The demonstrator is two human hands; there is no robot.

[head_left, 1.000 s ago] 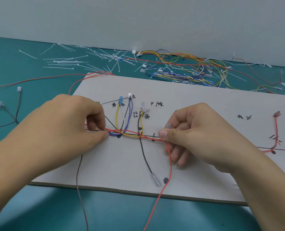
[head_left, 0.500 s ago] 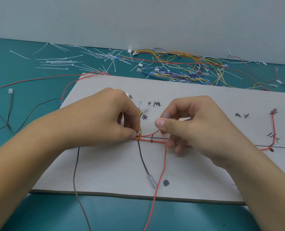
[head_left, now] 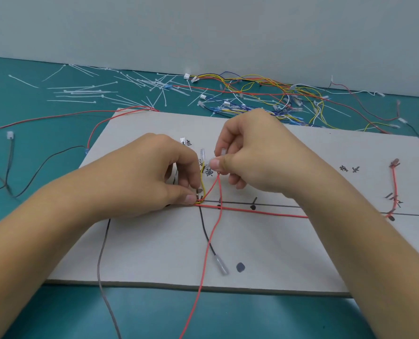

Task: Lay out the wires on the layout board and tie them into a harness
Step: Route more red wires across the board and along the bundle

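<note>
my left hand [head_left: 154,177] pinches the wire bundle [head_left: 202,200] down on the layout board [head_left: 154,255]; my right hand [head_left: 257,155] pinches the red wire [head_left: 201,277] beside it. overpulling may drag the bundle off-line.

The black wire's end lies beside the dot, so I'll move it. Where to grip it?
Best pinch the clear sleeve at its tip, from above and the right: it lies flat on the board, thicker than the black wire, and the red wire runs along its left.
</note>
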